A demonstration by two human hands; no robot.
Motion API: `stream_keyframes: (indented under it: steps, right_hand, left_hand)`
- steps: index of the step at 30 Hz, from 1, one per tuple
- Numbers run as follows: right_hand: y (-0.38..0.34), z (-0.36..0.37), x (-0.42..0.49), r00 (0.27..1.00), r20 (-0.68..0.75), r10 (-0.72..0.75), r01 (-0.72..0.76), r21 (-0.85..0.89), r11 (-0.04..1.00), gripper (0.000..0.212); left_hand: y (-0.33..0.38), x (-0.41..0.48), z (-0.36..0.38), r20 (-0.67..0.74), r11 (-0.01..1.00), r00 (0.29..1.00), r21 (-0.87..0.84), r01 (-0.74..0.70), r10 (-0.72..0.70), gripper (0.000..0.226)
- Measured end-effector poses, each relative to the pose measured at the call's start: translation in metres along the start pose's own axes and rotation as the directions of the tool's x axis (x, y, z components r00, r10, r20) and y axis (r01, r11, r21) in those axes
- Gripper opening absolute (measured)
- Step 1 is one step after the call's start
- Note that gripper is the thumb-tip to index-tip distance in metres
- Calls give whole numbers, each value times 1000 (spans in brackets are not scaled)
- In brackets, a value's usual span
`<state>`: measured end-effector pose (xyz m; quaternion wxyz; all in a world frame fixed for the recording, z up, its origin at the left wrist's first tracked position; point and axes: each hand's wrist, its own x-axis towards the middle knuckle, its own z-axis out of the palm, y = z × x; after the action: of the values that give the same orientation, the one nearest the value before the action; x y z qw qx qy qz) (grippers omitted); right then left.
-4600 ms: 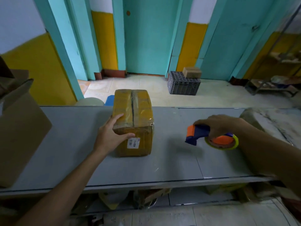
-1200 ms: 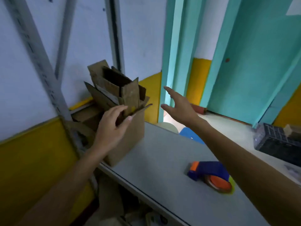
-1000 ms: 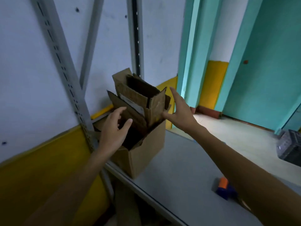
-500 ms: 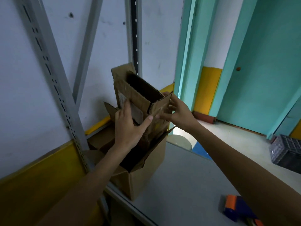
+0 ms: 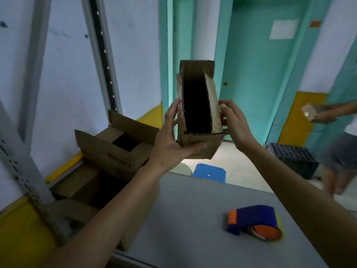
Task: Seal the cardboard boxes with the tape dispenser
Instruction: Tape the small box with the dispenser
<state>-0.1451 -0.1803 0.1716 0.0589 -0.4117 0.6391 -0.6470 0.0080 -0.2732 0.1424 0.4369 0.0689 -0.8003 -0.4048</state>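
You have open passage over the grey table (image 5: 183,219) between the big open carton (image 5: 108,153) on your left and the tape dispenser (image 5: 255,222) on your right. The carton's raised flaps and the slotted metal upright (image 5: 25,171) block the left side. The small open box (image 5: 199,117), gripped by your left hand (image 5: 170,144) and right hand (image 5: 235,126), fills the air above the far edge. A person (image 5: 342,151) stands beyond the table on the right.

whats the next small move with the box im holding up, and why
Probably lower the small box onto the grey table and fold its flaps shut. Both the left hand and right hand grip it in the air, its top is open, and the tape dispenser lies untouched on the table.
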Motion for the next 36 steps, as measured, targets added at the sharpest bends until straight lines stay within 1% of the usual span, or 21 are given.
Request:
stream_keyframes:
  steps: [2,4,7,9,11,13,15,18,20,22,24,26,27,28,29,30,31,32,33,35,36]
  right_hand:
    - [13,-19,-12,995,-7,100,-100,-21,995,16]
    - [33,-31,-29,981,16,194,-193,-75,978,21]
    - [68,-38,-62,928,74,365,-354,-125,927,30]
    - [86,-38,-85,860,139,491,-470,-157,868,38]
    - [102,-33,-104,791,174,586,-546,-230,806,43]
    - [118,-28,-118,730,177,660,-598,-301,742,45]
    - [133,-26,-126,654,187,733,-652,-352,672,51]
    - [149,-26,-133,538,199,819,-689,-456,563,61]
    - [157,-23,-135,508,187,841,-689,-498,527,65]
    - [160,-21,-137,523,182,833,-662,-529,531,58]
    - [160,-24,-138,530,188,827,-687,-476,549,43]
    - [159,-31,-140,534,195,823,-714,-419,562,30]
    - [160,-34,-141,553,180,813,-703,-423,572,26]
    - [161,-38,-142,583,150,798,-681,-444,582,27]
    - [164,-41,-142,622,116,774,-645,-485,591,36]
    - [166,-44,-140,662,85,744,-599,-537,594,52]
    - [167,-46,-137,703,67,708,-544,-590,596,70]
    - [166,-46,-132,740,72,669,-480,-640,600,87]
    - [164,-45,-127,766,100,635,-415,-678,607,99]
    - [162,-41,-115,793,195,577,-290,-712,640,109]
    - [162,-38,-111,797,238,555,-243,-715,656,110]
  left_hand:
    - [-7,-9,20,87,999,996,-44,20,-17,103]
    - [-16,-24,37,156,996,987,-72,46,-34,99]
    - [-44,-56,56,234,988,964,-52,143,-127,94]
    - [-68,-81,64,301,969,928,-40,242,-219,99]
    - [-89,-104,69,380,934,873,-59,352,-305,101]
    - [-106,-123,72,436,898,827,-86,431,-355,101]
    - [-116,-138,76,482,868,791,-114,483,-377,100]
    - [-118,-150,83,562,802,705,-117,586,-432,98]
    - [-115,-150,87,559,779,677,-84,621,-479,89]
    - [-111,-148,91,499,768,676,-33,640,-542,66]
    - [-112,-147,92,442,752,671,15,659,-596,45]
    - [-115,-149,87,398,773,705,16,635,-587,39]
    - [-118,-150,83,348,802,744,42,595,-570,41]
    - [-121,-150,77,299,836,786,88,542,-541,45]
    - [-125,-150,73,273,860,816,132,493,-510,48]
    - [-127,-150,69,277,870,825,163,465,-493,47]
    - [-128,-151,64,316,871,811,173,461,-492,42]
    - [-127,-153,60,387,854,764,165,494,-516,29]
    - [-126,-155,55,484,825,684,165,541,-546,21]
    - [-123,-158,48,610,787,555,200,584,-566,56]
    - [-122,-158,48,609,774,532,232,589,-588,65]
